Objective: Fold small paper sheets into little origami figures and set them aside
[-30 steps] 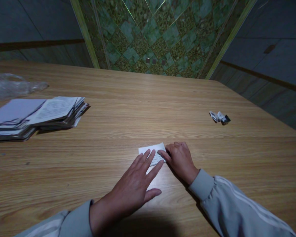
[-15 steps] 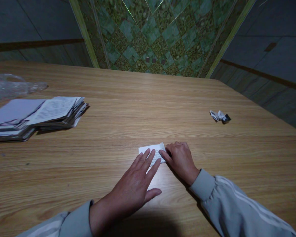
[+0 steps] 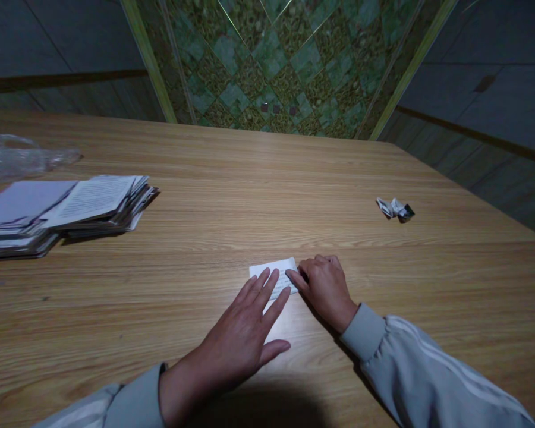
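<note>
A small folded sheet of white printed paper [image 3: 274, 272] lies on the wooden table [image 3: 232, 202] in front of me. My left hand [image 3: 245, 336] lies flat on its near part, fingers stretched out and spread, holding it down. My right hand [image 3: 325, 288] is curled at the paper's right edge, its fingers bent and its fingertip pressing on the paper there. Most of the sheet is hidden under the two hands.
A stack of printed paper sheets [image 3: 62, 211] sits at the left, with a crumpled clear plastic bag [image 3: 22, 157] behind it. A small folded paper figure [image 3: 395, 209] rests at the right. The table's far edge meets a green patterned floor [image 3: 271, 65].
Hands and paper stay almost as they were. Only the view shifts slightly.
</note>
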